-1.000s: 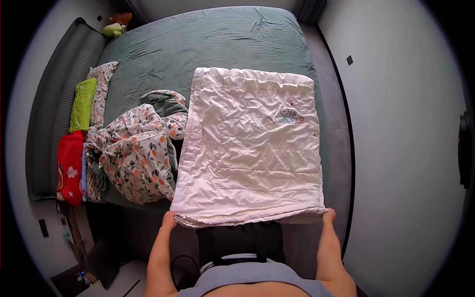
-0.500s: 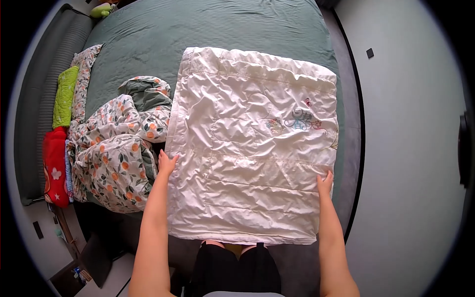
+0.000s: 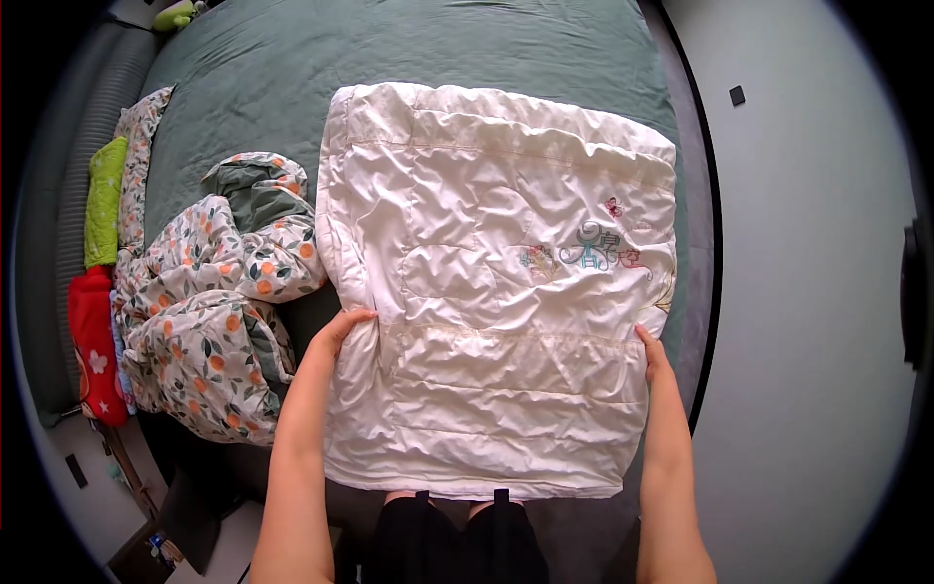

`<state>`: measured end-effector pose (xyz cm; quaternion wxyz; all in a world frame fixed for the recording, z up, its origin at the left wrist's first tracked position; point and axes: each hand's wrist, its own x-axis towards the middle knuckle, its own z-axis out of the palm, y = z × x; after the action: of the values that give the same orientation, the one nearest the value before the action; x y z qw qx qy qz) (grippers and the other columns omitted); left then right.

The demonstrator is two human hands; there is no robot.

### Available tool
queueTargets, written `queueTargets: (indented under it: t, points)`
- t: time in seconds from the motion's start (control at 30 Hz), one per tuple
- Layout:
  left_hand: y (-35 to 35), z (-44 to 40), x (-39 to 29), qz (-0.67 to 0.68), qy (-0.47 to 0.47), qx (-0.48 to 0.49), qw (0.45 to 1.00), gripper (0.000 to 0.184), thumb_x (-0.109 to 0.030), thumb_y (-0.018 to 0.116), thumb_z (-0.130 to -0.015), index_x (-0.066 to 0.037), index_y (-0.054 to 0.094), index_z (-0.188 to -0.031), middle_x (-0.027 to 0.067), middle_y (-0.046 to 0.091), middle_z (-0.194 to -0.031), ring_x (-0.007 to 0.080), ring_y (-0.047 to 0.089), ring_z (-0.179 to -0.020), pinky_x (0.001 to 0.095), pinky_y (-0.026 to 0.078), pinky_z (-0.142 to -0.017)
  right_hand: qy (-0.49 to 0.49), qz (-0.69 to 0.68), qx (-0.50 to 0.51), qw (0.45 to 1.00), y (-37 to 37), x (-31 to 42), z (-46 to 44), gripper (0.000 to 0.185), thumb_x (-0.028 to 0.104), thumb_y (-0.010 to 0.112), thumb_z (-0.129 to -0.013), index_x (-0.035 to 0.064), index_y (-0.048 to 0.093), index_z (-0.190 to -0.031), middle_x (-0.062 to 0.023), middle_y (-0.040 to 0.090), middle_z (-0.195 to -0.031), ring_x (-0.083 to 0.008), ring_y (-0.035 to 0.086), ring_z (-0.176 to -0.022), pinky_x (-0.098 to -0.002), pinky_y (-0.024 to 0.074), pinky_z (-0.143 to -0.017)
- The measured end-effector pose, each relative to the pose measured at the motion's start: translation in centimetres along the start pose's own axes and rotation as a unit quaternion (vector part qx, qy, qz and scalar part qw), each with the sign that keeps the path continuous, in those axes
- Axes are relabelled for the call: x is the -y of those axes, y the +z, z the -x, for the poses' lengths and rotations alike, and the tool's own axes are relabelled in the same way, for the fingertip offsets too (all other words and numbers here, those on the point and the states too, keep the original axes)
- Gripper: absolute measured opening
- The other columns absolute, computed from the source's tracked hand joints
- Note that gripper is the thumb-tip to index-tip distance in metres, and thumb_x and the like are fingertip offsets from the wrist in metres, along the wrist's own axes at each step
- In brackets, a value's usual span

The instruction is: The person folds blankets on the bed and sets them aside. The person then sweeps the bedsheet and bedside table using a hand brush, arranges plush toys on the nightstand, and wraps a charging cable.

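A white quilt with coloured embroidery at its right lies folded on the green-sheeted bed, its near edge hanging toward my legs. My left hand grips the quilt's left edge, thumb on top and the fabric bunched beside it. On the right edge, my right hand is closed on the quilt, with the other fingers mostly hidden beneath it.
A crumpled orange-print cover lies left of the quilt. Beyond it are a patterned pillow, a green folded cloth and a red one along the headboard. A wall stands at the right.
From the near corners, both hands have moved forward to the quilt's sides and closed there. The quilt's left side is now drawn inward in folds. The view has shifted closer.
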<state>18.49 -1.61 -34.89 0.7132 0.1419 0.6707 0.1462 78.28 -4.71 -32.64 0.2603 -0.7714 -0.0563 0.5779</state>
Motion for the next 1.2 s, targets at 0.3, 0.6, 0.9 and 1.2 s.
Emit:
queueTargets:
  t: [0.3,0.6,0.9,1.2]
  points:
    - [-7.1,10.6,-0.5,0.166,0.045,0.068,0.983,0.037,-0.019,0.055,-0.076,0.002,0.053,-0.107,0.0116,0.06,-0.099,0.021,0.058,-0.089,0.033,0.046,-0.079,-0.165,-0.177,0.128,0.962,-9.3,0.3,5.2,0.037,0.017,0.056,-0.08,-0.0001,0.049,-0.112,-0.0115,0.058,-0.1,-0.0232,0.058,-0.087,-0.0362,0.0484,-0.078]
    - [-5.0,15.9,2.3,-0.003,0.004,0.029,1.0,0.045,-0.018,0.064,-0.076,0.001,0.05,-0.113,0.009,0.058,-0.104,0.0169,0.056,-0.092,0.0292,0.044,-0.079,-0.057,0.452,-0.062,0.888,-11.7,-2.6,9.7,0.061,0.034,0.072,-0.064,-0.0102,0.054,-0.102,-0.0135,0.061,-0.09,-0.0192,0.057,-0.079,-0.0332,0.0451,-0.061]
    - [3.3,27.7,-19.9,0.215,0.478,0.049,0.85,0.029,-0.026,0.061,-0.079,-0.005,0.057,-0.099,0.0048,0.059,-0.094,0.0159,0.056,-0.085,0.0288,0.046,-0.075,-0.452,-0.269,0.019,0.851,-8.3,21.2,24.7,0.029,0.031,0.062,-0.078,0.0022,0.058,-0.081,-0.007,0.06,-0.078,-0.0165,0.058,-0.068,-0.0295,0.0481,-0.06]
    - [0.3,33.1,-14.7,0.153,0.56,0.03,0.814,0.057,-0.036,0.051,-0.079,0.0,0.039,-0.121,0.0094,0.045,-0.12,0.0193,0.043,-0.111,0.0324,0.033,-0.094,-0.467,-0.269,-0.081,0.838,-14.9,16.3,25.4,0.041,0.028,0.061,-0.079,-0.0056,0.053,-0.102,-0.0098,0.057,-0.099,-0.0174,0.053,-0.091,-0.0283,0.0405,-0.081]
